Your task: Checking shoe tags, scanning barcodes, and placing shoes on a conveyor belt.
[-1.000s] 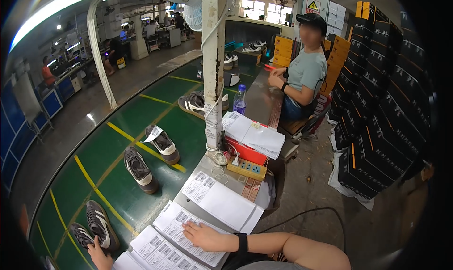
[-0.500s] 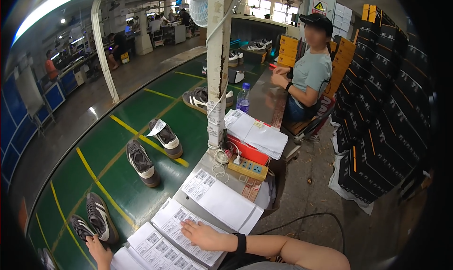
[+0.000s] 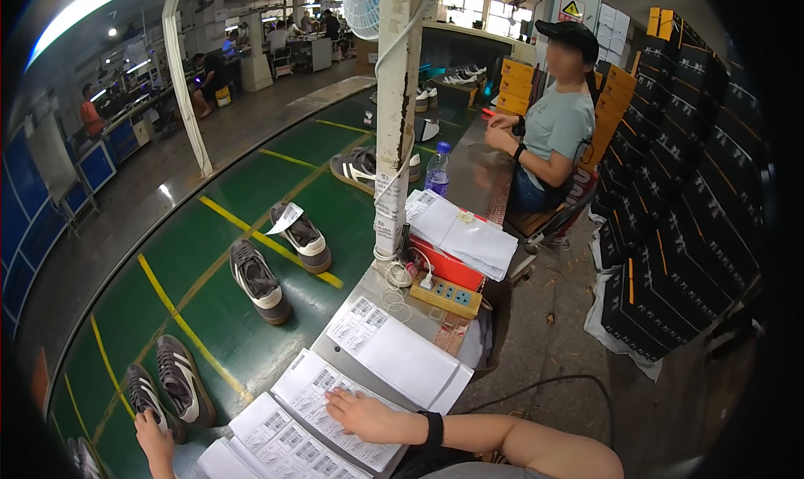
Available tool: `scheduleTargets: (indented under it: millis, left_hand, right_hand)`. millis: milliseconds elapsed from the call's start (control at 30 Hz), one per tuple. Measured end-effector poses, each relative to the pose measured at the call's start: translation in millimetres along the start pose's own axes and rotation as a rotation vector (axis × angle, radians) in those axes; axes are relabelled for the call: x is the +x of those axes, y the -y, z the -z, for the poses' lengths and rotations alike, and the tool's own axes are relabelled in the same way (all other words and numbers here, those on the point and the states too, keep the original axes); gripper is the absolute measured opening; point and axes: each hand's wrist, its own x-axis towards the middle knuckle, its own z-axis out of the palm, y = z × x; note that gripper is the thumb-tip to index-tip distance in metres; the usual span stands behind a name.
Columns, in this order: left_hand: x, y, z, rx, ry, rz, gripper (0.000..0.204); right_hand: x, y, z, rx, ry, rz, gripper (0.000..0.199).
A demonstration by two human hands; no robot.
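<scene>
My left hand (image 3: 154,442) is at the lower left, its fingers on the collar and heel of a dark grey sneaker (image 3: 144,388) with pale stripes; the grip is partly hidden. Right beside that shoe stands its matching sneaker (image 3: 182,378), apart from my fingers. My right hand (image 3: 368,416), a black band on its wrist, lies with fingers spread on a sheet of printed labels (image 3: 314,380). More label sheets (image 3: 289,445) lie to its left, and another label stack (image 3: 402,345) lies beyond it.
Another sneaker pair (image 3: 261,285) stands farther along the green conveyor belt (image 3: 209,311), one carrying a paper tag. A post (image 3: 394,119), a power strip (image 3: 445,295), a red box (image 3: 444,260) and a bottle (image 3: 438,173) border the belt. A co-worker (image 3: 553,127) sits near stacked black boxes (image 3: 670,219).
My left hand has shifted left along the sneaker, and more of that shoe's heel shows. My right hand stays on the label sheet. The view has shifted slightly.
</scene>
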Motion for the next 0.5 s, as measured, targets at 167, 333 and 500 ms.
scheduleTargets:
  millis: [167,333,500]
  left_hand:
    - [5,-67,38,-0.268,-0.006,-0.261,0.06]
    - [11,-105,38,-0.311,0.224,-0.257,0.074]
    - [16,-98,4,-0.287,0.133,-0.278,0.079]
  right_hand:
    - [-6,-10,-2,0.069,-0.084,0.038,0.062]
    - [-7,-10,2,0.074,-0.007,0.001,0.062]
    - [-11,-11,3,0.058,-0.015,0.0,0.063]
